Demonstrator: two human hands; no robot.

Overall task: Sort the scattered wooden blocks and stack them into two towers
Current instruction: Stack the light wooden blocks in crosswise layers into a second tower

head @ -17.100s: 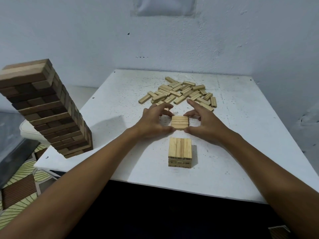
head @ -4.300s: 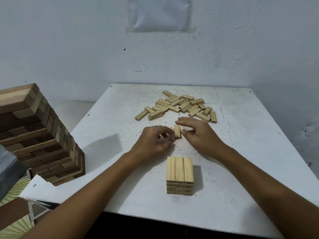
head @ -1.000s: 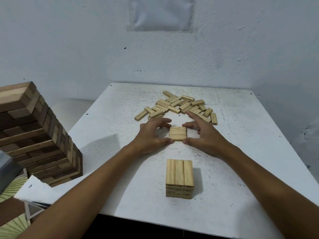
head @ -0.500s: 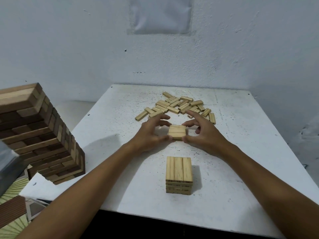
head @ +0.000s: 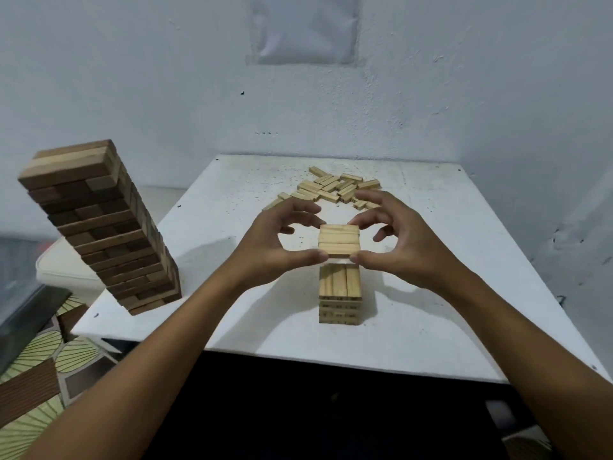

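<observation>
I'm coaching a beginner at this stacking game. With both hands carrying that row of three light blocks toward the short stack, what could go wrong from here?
1. The three-block row is held only by pinches from the left hand and right hand; the middle block could slip out.
2. Set down skewed, it could shift the short light tower.
3. The left forearm passes near the tall dark tower, which could be bumped.
</observation>
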